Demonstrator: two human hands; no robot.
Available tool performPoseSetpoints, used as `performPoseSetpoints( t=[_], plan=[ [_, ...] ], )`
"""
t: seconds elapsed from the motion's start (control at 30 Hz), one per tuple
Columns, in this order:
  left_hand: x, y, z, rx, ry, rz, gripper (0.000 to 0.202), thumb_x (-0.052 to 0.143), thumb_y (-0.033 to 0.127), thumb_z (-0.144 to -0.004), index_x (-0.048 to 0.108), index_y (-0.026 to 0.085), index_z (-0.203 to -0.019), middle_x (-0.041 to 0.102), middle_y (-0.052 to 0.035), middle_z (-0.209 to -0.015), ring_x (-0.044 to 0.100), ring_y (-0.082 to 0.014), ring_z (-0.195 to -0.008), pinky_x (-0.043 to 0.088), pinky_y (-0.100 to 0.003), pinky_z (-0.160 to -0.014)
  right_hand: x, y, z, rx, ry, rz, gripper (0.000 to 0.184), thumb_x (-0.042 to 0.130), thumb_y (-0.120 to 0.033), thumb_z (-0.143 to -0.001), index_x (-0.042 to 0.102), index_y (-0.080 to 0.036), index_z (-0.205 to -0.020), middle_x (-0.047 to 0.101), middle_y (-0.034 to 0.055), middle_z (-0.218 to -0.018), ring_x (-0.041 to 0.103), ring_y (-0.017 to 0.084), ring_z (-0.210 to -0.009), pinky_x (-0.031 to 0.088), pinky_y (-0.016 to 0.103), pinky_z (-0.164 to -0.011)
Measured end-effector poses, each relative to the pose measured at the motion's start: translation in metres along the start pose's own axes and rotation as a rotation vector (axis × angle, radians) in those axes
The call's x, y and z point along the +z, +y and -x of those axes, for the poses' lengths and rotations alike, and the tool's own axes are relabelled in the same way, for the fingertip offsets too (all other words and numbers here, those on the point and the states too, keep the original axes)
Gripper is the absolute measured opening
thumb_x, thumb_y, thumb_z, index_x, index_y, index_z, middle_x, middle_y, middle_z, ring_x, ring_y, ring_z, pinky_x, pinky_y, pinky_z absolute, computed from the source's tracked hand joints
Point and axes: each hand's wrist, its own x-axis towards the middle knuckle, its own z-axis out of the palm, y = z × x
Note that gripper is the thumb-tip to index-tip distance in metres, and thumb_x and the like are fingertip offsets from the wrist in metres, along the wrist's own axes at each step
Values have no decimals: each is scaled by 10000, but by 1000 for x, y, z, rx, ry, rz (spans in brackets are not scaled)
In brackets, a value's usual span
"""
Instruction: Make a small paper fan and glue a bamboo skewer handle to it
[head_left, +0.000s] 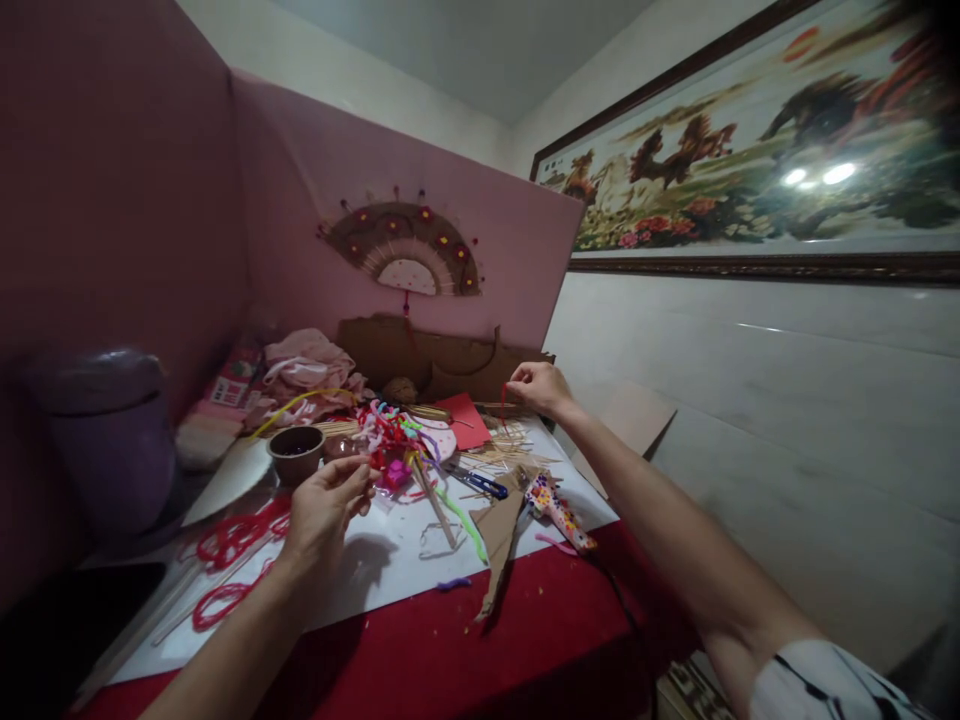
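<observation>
My right hand (541,388) is raised over the right side of the table. Its thumb and fingers pinch a thin red string (504,408), which hangs straight down. On the left, my left hand (324,512) hovers over the white sheet with its fingertips pressed together; what they hold, if anything, is too small to name. Just beyond those fingertips lies a pile of colourful pipe cleaners (390,425) with a bright pink piece. Coils of red cord (236,540) lie left of that hand.
A glue gun (559,512) with a dotted pattern, a blue utility knife (480,482), cut cardboard (501,530), thin sticks (517,452) and red paper (463,420) crowd the table. A brown bowl (296,462) stands left. A decorated fan (409,240) hangs on the pink panel behind.
</observation>
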Motion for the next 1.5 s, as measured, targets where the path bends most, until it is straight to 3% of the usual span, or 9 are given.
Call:
performPoseSetpoints(
  t=[0.17,0.47,0.6,0.8,0.97,1.2,1.27,1.37,1.5],
  plan=[
    [3,-2,4,-18,-27,-93,368,785,376,-494,627,98,-678,531,23,-478,407,-57,-406,268,-180,-375,24,31,-10,146,-30,125,94,725,-319,-592,698,-232,-613,681,0,-645,609,158,-657,403,222,-563],
    [-2,-7,3,-93,-23,-104,323,801,269,-487,647,126,-733,580,15,-572,441,-59,-456,308,-182,-418,55,74,-51,315,122,177,178,589,-291,-735,710,-204,-833,706,65,-883,629,202,-824,442,253,-662],
    [-2,-9,3,-123,11,-119,312,799,255,-480,655,127,-725,584,12,-590,446,-61,-463,307,-187,-422,75,83,-73,301,108,175,216,514,-278,-840,663,-163,-945,660,103,-985,589,229,-950,451,322,-773],
    [-1,-11,4,-96,65,-154,279,771,282,-516,658,140,-728,586,6,-589,446,-75,-455,311,-199,-427,99,95,-94,163,-100,118,276,519,-296,-886,535,-150,-1119,560,78,-1118,584,185,-919,502,385,-773],
    [0,-14,4,-58,-9,-279,228,748,296,-546,670,152,-704,556,9,-532,422,-88,-442,316,-211,-433,84,98,-94,127,2,144,126,578,-181,-817,648,-153,-917,656,93,-973,600,198,-918,443,312,-808],
    [14,-25,27,242,-470,-652,57,656,223,-656,701,190,-643,637,-42,-633,535,-157,-612,391,-262,-602,65,52,-44,-10,146,18,191,500,-207,-791,673,-130,-815,686,105,-787,612,212,-759,420,288,-700],
    [15,-27,28,173,-470,-603,95,625,235,-684,684,178,-635,616,-31,-597,518,-142,-576,382,-253,-567,64,28,-11,-67,107,-59,253,468,-275,-822,666,-146,-733,657,64,-652,595,180,-635,423,265,-619],
    [12,-25,24,15,-351,-407,140,630,290,-676,643,152,-699,567,1,-558,434,-99,-449,334,-230,-444,60,-14,55,-208,-174,-391,285,455,-312,-850,655,-159,-717,608,26,-583,563,154,-560,415,244,-533],
    [7,-22,18,-21,-327,-215,342,687,326,-643,569,167,-922,624,-11,-643,498,-114,-495,374,-226,-449,60,-64,131,-456,-392,-571,108,595,-193,-780,638,-204,-879,632,21,-833,579,150,-753,448,250,-668]
  ],
)
